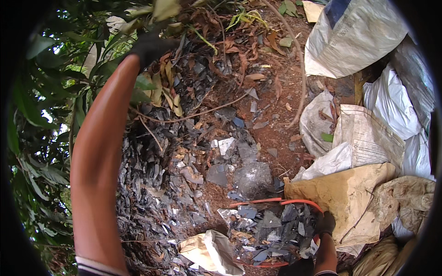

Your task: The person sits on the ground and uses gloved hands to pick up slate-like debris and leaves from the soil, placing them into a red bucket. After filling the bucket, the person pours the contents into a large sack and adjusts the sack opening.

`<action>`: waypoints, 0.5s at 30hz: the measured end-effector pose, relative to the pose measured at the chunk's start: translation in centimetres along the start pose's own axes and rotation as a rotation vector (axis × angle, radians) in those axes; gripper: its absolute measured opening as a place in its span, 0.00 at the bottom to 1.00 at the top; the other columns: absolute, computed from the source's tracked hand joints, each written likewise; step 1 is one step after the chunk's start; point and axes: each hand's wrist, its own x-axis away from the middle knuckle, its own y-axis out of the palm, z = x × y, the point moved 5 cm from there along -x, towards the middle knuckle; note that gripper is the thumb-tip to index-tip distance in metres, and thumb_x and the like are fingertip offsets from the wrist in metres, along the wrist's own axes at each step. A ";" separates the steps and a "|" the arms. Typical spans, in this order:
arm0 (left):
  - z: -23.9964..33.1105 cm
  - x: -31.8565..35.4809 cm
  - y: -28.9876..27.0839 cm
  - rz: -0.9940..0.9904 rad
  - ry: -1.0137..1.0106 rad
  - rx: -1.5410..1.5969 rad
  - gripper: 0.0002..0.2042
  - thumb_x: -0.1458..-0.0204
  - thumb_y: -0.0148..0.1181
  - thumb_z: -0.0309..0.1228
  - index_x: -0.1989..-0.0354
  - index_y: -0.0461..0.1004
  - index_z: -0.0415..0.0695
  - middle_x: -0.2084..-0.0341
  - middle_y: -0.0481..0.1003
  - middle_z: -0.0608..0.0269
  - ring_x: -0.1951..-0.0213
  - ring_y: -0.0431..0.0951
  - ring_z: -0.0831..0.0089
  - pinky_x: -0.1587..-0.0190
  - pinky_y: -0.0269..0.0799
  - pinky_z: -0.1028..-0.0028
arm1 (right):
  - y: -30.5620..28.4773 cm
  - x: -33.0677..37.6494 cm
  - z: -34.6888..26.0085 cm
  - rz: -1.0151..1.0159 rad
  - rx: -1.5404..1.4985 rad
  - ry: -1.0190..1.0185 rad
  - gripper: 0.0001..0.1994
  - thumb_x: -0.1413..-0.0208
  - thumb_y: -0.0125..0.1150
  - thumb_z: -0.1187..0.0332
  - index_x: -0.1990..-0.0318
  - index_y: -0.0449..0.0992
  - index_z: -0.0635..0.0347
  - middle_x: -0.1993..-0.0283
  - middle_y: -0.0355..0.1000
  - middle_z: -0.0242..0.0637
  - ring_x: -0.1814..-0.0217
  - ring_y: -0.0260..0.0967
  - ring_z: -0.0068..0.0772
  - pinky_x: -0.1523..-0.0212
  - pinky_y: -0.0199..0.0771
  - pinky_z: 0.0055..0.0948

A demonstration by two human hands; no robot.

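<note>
My left arm stretches far up the left side. Its hand, my left hand, wears a dark glove and reaches in among leaves at the upper edge of the shard heap; its fingers blend into the shadow. At the lower right, my right hand, also in a dark glove, grips the orange rim of a round, shallow basin. Dark grey, glass-like shards fill the basin. A wide heap of similar broken pieces lies to its left, some of them shiny.
Crumpled white sacks and a tan sack lie along the right side. A folded pale piece rests beside the basin. A long thin vine crosses the reddish soil. Leafy branches crowd the left.
</note>
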 end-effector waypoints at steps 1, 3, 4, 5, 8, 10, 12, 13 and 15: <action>2.0 1.1 1.1 -0.064 -0.060 -0.391 0.39 0.46 0.67 0.45 0.26 0.58 0.51 0.35 0.64 0.33 0.43 0.76 0.48 0.37 0.70 0.62 | 0.3 -0.2 0.8 -0.001 0.001 0.018 0.26 0.42 0.50 0.45 0.67 0.79 0.63 0.64 0.76 0.56 0.56 0.75 0.61 0.53 0.72 0.55; 6.1 6.7 6.4 -0.257 0.011 -0.164 0.29 0.43 0.64 0.40 0.32 0.66 0.54 0.41 0.72 0.40 0.43 0.77 0.50 0.37 0.70 0.61 | 0.3 -0.2 1.3 -0.021 0.012 0.050 0.26 0.42 0.50 0.44 0.66 0.79 0.63 0.63 0.76 0.55 0.56 0.75 0.61 0.53 0.72 0.55; 8.4 10.4 9.7 -0.432 0.068 -0.034 0.28 0.42 0.63 0.39 0.33 0.68 0.53 0.44 0.74 0.43 0.43 0.77 0.51 0.37 0.70 0.60 | 0.3 -0.1 1.8 -0.019 0.019 0.029 0.27 0.40 0.49 0.44 0.66 0.79 0.64 0.63 0.76 0.55 0.56 0.75 0.60 0.53 0.72 0.55; 10.1 15.2 12.7 -0.620 0.104 0.096 0.26 0.42 0.63 0.39 0.34 0.69 0.51 0.46 0.77 0.47 0.43 0.77 0.51 0.37 0.70 0.59 | 1.5 -0.5 2.9 -0.028 0.099 0.032 0.28 0.38 0.48 0.43 0.64 0.78 0.64 0.62 0.76 0.55 0.55 0.75 0.60 0.52 0.72 0.54; 9.3 31.0 19.1 -0.869 -0.005 0.290 0.32 0.45 0.66 0.42 0.33 0.65 0.45 0.40 0.72 0.44 0.38 0.72 0.50 0.36 0.68 0.58 | 2.7 -1.2 3.8 0.039 0.027 -0.118 0.27 0.34 0.40 0.48 0.68 0.75 0.64 0.64 0.74 0.59 0.58 0.72 0.67 0.57 0.69 0.58; 5.3 41.6 23.0 -0.673 -0.189 0.390 0.40 0.48 0.70 0.44 0.31 0.59 0.41 0.36 0.66 0.42 0.35 0.68 0.48 0.35 0.66 0.60 | 4.3 -2.0 5.4 0.042 0.035 -0.157 0.26 0.34 0.41 0.47 0.64 0.76 0.62 0.62 0.75 0.57 0.56 0.72 0.66 0.56 0.69 0.56; 0.7 53.9 26.7 -0.397 -0.470 0.209 0.51 0.54 0.73 0.51 0.27 0.50 0.39 0.33 0.55 0.29 0.32 0.58 0.35 0.33 0.60 0.51 | 4.8 -2.4 5.9 0.000 -0.097 -0.114 0.21 0.33 0.42 0.52 0.61 0.76 0.59 0.63 0.75 0.56 0.59 0.72 0.67 0.58 0.70 0.56; -0.1 60.0 28.2 -0.298 -0.587 0.032 0.57 0.58 0.75 0.55 0.25 0.46 0.40 0.33 0.51 0.25 0.31 0.52 0.29 0.32 0.56 0.45 | 4.9 -2.6 6.6 0.024 -0.056 -0.184 0.21 0.33 0.42 0.52 0.61 0.76 0.59 0.64 0.75 0.56 0.59 0.72 0.66 0.58 0.70 0.56; 0.3 69.3 31.2 -0.408 -0.852 0.037 0.67 0.65 0.77 0.60 0.24 0.36 0.39 0.31 0.42 0.21 0.30 0.42 0.22 0.33 0.50 0.33 | 5.2 -3.4 7.5 0.086 0.010 -0.327 0.21 0.33 0.43 0.52 0.61 0.77 0.59 0.65 0.75 0.55 0.58 0.72 0.66 0.59 0.70 0.56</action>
